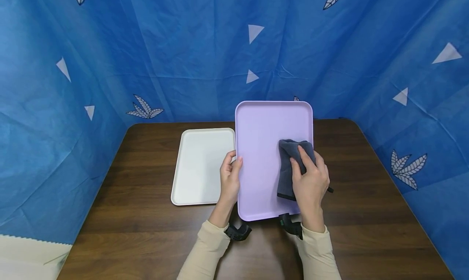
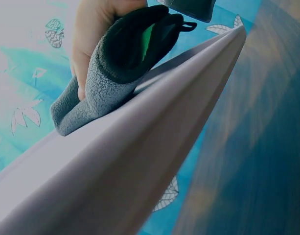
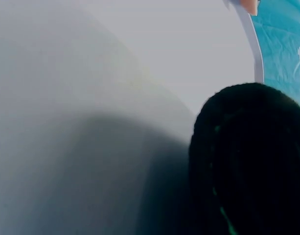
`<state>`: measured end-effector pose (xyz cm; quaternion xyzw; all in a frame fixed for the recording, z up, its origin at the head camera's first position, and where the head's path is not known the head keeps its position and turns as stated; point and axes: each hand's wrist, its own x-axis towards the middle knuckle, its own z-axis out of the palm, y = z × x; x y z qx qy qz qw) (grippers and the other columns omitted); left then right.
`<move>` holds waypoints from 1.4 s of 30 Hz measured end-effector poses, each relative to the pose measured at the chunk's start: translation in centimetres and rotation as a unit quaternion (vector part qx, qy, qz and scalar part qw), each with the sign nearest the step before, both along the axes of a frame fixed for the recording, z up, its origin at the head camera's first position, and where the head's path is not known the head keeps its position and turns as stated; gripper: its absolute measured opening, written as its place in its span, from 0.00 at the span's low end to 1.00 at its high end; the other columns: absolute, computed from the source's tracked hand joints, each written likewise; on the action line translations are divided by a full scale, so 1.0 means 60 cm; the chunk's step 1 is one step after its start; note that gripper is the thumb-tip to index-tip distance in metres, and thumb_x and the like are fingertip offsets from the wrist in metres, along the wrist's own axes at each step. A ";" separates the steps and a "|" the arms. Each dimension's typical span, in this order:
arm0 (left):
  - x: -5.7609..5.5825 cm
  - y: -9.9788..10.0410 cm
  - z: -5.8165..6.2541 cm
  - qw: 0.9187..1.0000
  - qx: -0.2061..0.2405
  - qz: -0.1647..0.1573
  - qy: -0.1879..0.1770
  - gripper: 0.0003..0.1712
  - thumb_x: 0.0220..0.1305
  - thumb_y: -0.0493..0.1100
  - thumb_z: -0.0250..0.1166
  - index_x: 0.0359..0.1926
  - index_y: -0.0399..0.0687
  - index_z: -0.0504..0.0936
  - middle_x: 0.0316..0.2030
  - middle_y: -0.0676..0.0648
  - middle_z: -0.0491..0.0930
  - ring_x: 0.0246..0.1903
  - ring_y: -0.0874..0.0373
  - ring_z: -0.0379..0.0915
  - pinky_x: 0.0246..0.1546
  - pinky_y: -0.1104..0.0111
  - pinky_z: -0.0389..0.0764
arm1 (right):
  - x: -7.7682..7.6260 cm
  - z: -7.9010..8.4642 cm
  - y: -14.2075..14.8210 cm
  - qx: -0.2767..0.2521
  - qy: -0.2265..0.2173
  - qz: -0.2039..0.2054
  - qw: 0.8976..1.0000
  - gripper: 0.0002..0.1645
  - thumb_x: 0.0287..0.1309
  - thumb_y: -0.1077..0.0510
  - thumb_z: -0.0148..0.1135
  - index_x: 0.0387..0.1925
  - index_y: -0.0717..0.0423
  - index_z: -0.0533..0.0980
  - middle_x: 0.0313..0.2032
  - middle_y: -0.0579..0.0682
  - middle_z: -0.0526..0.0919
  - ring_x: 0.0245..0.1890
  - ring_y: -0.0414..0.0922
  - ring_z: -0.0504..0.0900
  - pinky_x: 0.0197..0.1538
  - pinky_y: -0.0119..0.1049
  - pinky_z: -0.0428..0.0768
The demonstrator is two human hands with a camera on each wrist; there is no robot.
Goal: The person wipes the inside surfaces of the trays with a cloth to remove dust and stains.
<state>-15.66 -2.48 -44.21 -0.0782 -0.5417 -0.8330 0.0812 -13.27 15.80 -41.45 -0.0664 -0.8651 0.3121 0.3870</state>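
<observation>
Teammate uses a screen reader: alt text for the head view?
A person's left hand holds a rectangular lilac tray by its left edge while the right hand holds a folded dark grey cloth against the tray's inner right side. A rectangular white tray lies left of it on a dark brown wood-grain table, before a blue curtain with white prints.

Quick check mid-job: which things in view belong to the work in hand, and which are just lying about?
In the job:
lilac tray, gripped by the left hand
dark gray cloth, held against the tray by the right hand

Apparently just about:
white tray, lying on the wooden table
blue curtain, background
</observation>
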 end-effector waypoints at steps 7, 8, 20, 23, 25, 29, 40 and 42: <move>0.000 0.001 0.000 1.000 -0.006 0.001 -0.001 0.19 0.72 0.39 0.51 0.54 0.25 0.69 0.28 0.60 0.84 0.28 0.66 0.80 0.27 0.74 0.79 | 0.003 0.000 -0.005 -0.001 -0.002 -0.002 1.000 0.22 0.55 0.59 0.71 0.54 0.54 0.82 0.52 0.68 0.79 0.42 0.66 0.78 0.41 0.57 0.75; 0.000 0.001 0.000 1.000 -0.006 0.001 -0.001 0.19 0.72 0.39 0.51 0.54 0.25 0.68 0.28 0.60 0.84 0.28 0.66 0.80 0.27 0.74 0.79 | 0.003 0.000 -0.007 0.000 -0.003 -0.003 1.000 0.22 0.55 0.59 0.71 0.54 0.54 0.82 0.52 0.68 0.79 0.42 0.66 0.78 0.41 0.57 0.75; 0.001 0.002 0.003 1.000 -0.011 0.005 -0.004 0.18 0.73 0.38 0.51 0.54 0.25 0.69 0.26 0.60 0.83 0.27 0.66 0.80 0.27 0.74 0.79 | 0.008 0.000 -0.026 0.011 0.009 0.018 1.000 0.23 0.53 0.59 0.72 0.53 0.54 0.82 0.52 0.69 0.78 0.43 0.66 0.78 0.42 0.59 0.75; 0.001 0.002 0.003 1.000 -0.010 0.005 -0.004 0.18 0.73 0.38 0.51 0.54 0.25 0.69 0.26 0.60 0.83 0.27 0.66 0.80 0.27 0.75 0.79 | 0.009 0.001 -0.033 0.015 0.016 0.028 0.999 0.23 0.53 0.60 0.72 0.53 0.54 0.82 0.52 0.69 0.78 0.44 0.67 0.78 0.43 0.60 0.76; 0.001 0.003 0.003 1.000 -0.010 0.005 -0.003 0.18 0.73 0.38 0.51 0.54 0.25 0.69 0.26 0.60 0.83 0.27 0.66 0.80 0.27 0.75 0.78 | 0.010 0.001 -0.039 0.017 0.022 0.034 0.999 0.23 0.52 0.61 0.72 0.52 0.54 0.82 0.52 0.69 0.79 0.45 0.67 0.78 0.44 0.61 0.76; 0.002 0.003 0.003 1.000 -0.011 0.003 0.001 0.18 0.72 0.38 0.51 0.54 0.25 0.69 0.26 0.60 0.83 0.27 0.67 0.79 0.27 0.75 0.78 | 0.011 0.004 -0.051 0.028 0.031 0.046 0.998 0.23 0.51 0.61 0.73 0.52 0.54 0.82 0.51 0.68 0.79 0.44 0.66 0.79 0.43 0.60 0.76; 0.002 0.004 0.002 1.000 -0.009 -0.001 0.011 0.18 0.72 0.37 0.50 0.55 0.24 0.68 0.27 0.59 0.84 0.28 0.66 0.80 0.28 0.75 0.78 | 0.015 0.015 -0.085 0.076 0.042 0.086 0.992 0.23 0.51 0.60 0.74 0.52 0.53 0.83 0.50 0.67 0.80 0.38 0.64 0.78 0.40 0.55 0.78; 0.002 0.005 0.001 1.000 -0.009 -0.003 0.012 0.18 0.72 0.37 0.50 0.55 0.24 0.68 0.27 0.60 0.84 0.28 0.66 0.80 0.28 0.75 0.78 | 0.016 0.017 -0.091 0.082 0.042 0.091 0.992 0.23 0.51 0.59 0.74 0.52 0.53 0.83 0.51 0.67 0.80 0.38 0.63 0.78 0.39 0.55 0.78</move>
